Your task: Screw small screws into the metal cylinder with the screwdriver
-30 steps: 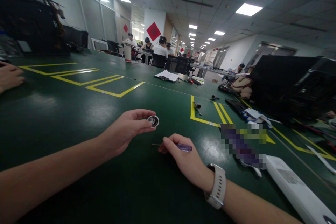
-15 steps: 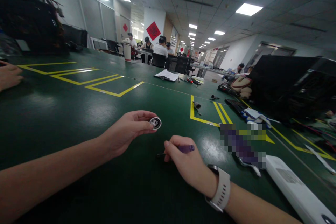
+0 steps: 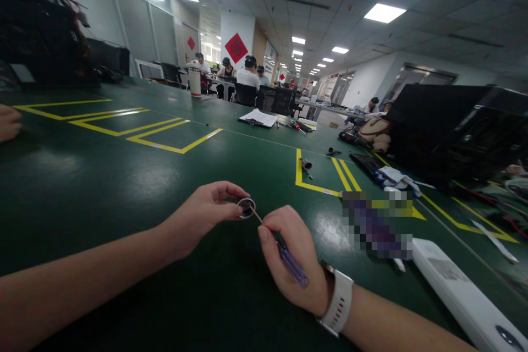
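Observation:
My left hand (image 3: 206,208) pinches a small round metal connector (image 3: 246,208) between thumb and fingers, its open face with a dark inside turned towards me. In my right hand (image 3: 289,236), which wears a watch with a pale strap, is a screwdriver (image 3: 293,267) with a purple see-through handle. Its thin shaft slants up to the left and reaches the connector's opening. Whether the tip sits on a screw inside is too small to tell. Both hands are above the green tabletop (image 3: 136,203).
Metal connector parts (image 3: 306,164) lie within yellow tape on the right. Further back are a clipboard (image 3: 259,117) and a thermos (image 3: 194,83). A long white device (image 3: 457,286) lies at the right, by a blurred purple item (image 3: 375,228). Another person's hand (image 3: 9,122) shows at the left edge.
The screwdriver has been turned in my right hand: its shaft now points up to the connector instead of down left. My left hand with the connector has dropped slightly.

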`<move>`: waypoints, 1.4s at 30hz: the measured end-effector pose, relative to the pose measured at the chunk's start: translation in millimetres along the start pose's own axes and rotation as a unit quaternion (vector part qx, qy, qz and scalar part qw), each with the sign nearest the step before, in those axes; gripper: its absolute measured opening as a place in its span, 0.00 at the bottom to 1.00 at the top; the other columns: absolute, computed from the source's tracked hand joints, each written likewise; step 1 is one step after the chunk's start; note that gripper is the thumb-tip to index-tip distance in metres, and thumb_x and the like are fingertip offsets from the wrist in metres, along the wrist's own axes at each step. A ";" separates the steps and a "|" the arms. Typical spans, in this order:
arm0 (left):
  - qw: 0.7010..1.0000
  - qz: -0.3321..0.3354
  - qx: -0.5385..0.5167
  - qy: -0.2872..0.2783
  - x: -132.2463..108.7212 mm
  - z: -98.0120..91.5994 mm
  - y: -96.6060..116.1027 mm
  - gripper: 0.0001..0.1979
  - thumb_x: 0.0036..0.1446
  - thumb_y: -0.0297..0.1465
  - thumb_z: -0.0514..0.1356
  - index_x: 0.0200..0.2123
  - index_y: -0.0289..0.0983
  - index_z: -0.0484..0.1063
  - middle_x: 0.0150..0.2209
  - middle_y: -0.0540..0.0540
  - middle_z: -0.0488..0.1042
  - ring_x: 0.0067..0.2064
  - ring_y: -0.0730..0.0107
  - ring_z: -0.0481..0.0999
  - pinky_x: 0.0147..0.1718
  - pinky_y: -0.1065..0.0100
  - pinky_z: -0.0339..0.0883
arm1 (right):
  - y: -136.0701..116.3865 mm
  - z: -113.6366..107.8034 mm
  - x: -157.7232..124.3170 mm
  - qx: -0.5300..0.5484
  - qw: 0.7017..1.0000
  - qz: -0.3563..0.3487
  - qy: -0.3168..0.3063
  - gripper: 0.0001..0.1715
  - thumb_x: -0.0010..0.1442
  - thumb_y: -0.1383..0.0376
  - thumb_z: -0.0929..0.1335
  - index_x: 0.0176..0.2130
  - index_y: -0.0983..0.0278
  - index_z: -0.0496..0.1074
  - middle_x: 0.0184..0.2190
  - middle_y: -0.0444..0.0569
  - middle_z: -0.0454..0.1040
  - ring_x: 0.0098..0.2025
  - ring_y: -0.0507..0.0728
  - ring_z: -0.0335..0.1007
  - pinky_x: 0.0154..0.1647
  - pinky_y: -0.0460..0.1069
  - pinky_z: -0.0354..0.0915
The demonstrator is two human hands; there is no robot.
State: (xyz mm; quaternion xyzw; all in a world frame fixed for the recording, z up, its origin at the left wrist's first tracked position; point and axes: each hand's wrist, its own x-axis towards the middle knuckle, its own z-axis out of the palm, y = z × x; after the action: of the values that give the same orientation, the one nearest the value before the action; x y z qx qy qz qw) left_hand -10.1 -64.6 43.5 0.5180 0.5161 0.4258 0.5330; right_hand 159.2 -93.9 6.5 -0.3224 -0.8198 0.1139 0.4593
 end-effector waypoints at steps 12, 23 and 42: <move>0.995 0.076 0.053 -0.030 1.2 0.1 -9.9 0.09 0.41 0.27 0.62 0.30 0.35 0.71 0.34 0.46 0.78 0.35 0.64 0.77 0.37 0.63 0.71 | 0.9 2.0 0.4 -0.035 0.998 -0.029 -0.040 0.04 0.60 0.70 0.61 0.32 0.64 0.62 0.28 0.47 0.67 0.32 0.53 0.62 0.35 0.50 0.58; 0.993 0.107 0.051 -0.026 5.3 -0.4 -16.6 0.03 0.40 0.24 0.60 0.24 0.35 0.70 0.35 0.46 0.77 0.36 0.64 0.77 0.37 0.63 0.71 | 1.3 3.9 0.0 -0.029 0.998 -0.036 -0.044 0.04 0.59 0.71 0.61 0.32 0.65 0.63 0.28 0.48 0.68 0.33 0.53 0.62 0.36 0.51 0.58; 0.999 0.019 -0.010 -0.037 0.1 3.5 -6.7 0.08 0.37 0.26 0.63 0.26 0.34 0.71 0.35 0.46 0.78 0.34 0.66 0.75 0.35 0.64 0.68 | -0.8 1.1 -1.6 -0.004 0.999 -0.015 -0.044 0.05 0.59 0.70 0.61 0.31 0.64 0.62 0.28 0.47 0.67 0.32 0.53 0.62 0.35 0.50 0.57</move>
State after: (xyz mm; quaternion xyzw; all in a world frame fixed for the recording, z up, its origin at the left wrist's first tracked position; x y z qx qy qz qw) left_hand -7.2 -65.6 36.5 0.5377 0.4822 0.4213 0.5485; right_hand 158.5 -95.5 5.2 -0.3064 -0.8448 0.1174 0.4227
